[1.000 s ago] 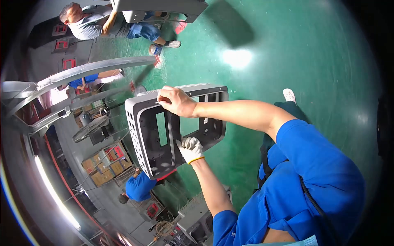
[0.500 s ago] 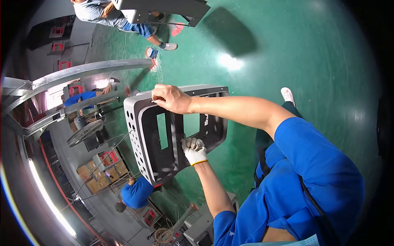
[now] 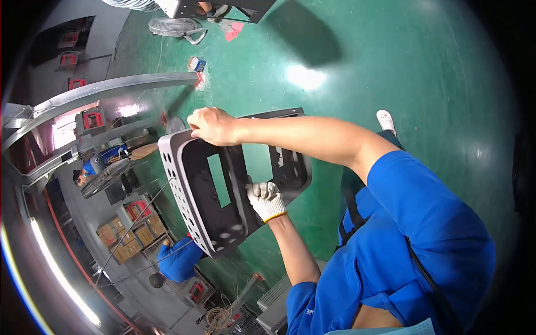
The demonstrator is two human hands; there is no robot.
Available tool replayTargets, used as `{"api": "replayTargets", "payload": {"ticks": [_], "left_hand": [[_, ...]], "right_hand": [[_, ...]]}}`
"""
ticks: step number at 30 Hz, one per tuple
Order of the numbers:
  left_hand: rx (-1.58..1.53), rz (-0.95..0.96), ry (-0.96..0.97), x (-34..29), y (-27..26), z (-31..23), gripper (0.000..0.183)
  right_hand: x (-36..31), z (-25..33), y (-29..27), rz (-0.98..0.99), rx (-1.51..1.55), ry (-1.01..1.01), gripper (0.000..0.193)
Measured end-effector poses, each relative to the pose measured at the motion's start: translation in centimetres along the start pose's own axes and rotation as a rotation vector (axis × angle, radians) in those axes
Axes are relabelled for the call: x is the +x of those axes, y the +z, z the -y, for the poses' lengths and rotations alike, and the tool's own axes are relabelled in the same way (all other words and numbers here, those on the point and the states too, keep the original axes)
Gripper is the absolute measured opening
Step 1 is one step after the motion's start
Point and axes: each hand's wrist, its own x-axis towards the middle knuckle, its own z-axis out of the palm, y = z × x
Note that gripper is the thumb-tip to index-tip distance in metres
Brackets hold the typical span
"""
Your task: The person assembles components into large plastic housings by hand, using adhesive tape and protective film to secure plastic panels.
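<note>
A grey and black metal casing (image 3: 240,220), with rounded corners, rectangular openings and a perforated side, is in front of me. My left hand (image 3: 264,198), in a white knitted glove, has its fingers curled round the bar across the casing's middle. My right hand (image 3: 212,126) is bare and closed at the casing's upper rim, near the perforated corner. Its fingertips are partly hidden, so anything small between them cannot be made out. My right forearm crosses in front of the casing's upper edge. Thin rods (image 3: 159,198) run to the perforated side.
A metal beam (image 3: 120,88) crosses at the left, with a fan (image 3: 106,178) below it. Cardboard boxes (image 3: 120,240) stand near a person in blue (image 3: 180,261). Another dark casing (image 3: 245,8) is at the top. Coiled cable (image 3: 219,318) lies at the bottom.
The casing and both hands sit slightly further left in view, and the casing has turned a little. My right hand has risen slightly against the rim. The surroundings have shifted left too.
</note>
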Motion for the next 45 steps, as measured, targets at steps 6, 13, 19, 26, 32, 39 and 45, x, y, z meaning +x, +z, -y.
{"api": "replayTargets", "payload": {"ticks": [6, 13, 19, 26, 32, 39, 45], "left_hand": [[0.091, -0.079, 0.040, 0.0, -0.1, -1.1, 0.037], [0.041, -0.029, 0.036, -1.4, 0.8, -2.0, 0.031], [0.204, -0.262, 0.248, -1.2, 1.3, -2.7, 0.028], [0.156, -0.198, 0.214, 0.1, 0.1, -4.0, 0.033], [0.347, -0.274, 0.222, -0.2, 0.1, -2.4, 0.044], [0.347, -0.512, -0.386, -1.1, -2.3, 12.9, 0.038], [0.581, -0.602, -0.560, -4.3, -6.9, 20.7, 0.035]], "right_hand": [[-2.0, -2.8, -3.3, -0.132, 0.474, 0.293, 0.021], [-21.7, -16.7, -7.3, -0.553, 0.678, 0.797, 0.017], [-42.0, -19.5, -13.3, -0.629, 0.700, 1.282, 0.008], [-50.5, -20.4, -19.3, -0.545, 0.592, 1.484, 0.004], [-48.4, -21.2, -20.2, -0.332, 0.560, 1.388, 0.007], [-46.7, -22.3, -18.4, -0.138, 0.563, 1.380, 0.003], [-41.3, -20.0, -17.7, 0.053, 0.602, 1.421, 0.005]]}}
